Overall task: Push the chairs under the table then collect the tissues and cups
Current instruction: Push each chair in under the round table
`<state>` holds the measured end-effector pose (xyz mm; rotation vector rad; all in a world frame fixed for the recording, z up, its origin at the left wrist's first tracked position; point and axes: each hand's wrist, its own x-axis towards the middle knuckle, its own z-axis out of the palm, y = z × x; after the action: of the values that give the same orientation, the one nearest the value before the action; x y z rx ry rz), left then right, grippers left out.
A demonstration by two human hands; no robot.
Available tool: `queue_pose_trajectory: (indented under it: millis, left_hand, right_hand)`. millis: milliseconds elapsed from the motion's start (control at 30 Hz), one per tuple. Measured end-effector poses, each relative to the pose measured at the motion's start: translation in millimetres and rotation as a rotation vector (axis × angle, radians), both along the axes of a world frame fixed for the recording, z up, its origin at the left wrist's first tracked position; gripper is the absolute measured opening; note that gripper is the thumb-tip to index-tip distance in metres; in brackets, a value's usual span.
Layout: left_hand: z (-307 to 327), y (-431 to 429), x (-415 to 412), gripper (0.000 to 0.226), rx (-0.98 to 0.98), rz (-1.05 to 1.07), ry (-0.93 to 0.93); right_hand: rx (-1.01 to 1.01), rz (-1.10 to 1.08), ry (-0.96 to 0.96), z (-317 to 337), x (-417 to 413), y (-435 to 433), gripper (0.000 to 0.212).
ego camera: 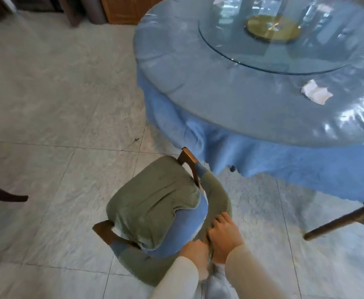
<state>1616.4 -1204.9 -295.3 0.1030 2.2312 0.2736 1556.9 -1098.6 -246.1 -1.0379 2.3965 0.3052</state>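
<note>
Both hands, left point(193, 253) and right point(223, 233), seemingly grip the chair point(183, 225) back.

The floor point(47, 93) is pale grey tiles with thin dark lines between them. A small dark scrap point(136, 139) lies on one tile. A blue cloth point(284, 167) hangs down in folds, with a shiny clear sheet point(198, 87) over its flat part. A round glass plate point(230, 46) lies on the sheet, with a gold disc point(272, 29) under its middle. A green knitted sweater point(155, 195) is draped low in the view. A brown wooden cupboard point(129, 9) stands at the back.
</note>
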Motion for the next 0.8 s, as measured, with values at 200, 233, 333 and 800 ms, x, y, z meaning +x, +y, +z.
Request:
queue_pose_trajectory:
  millis: [200,233,333,800]
  left_hand:
    - [26,-29,100,0.029,-0.03,-0.054,0.095]
    - [30,-33,113,0.031,-0.038,-0.077,0.107]
    - [33,-47,152,0.039,-0.05,-0.116,0.15]
    - [22,-114,302,0.024,-0.019,-0.03,0.304]
  right_hand:
    - [0.033,-0.187,-0.062,-4,113,-15,0.031]
    - [0.052,-0.203,-0.069,-5,129,-17,0.03]
    - [0.052,-0.255,-0.086,-5,175,-24,0.031]
    - [-0.154,-0.896,-0.216,-19,361,-47,0.072]
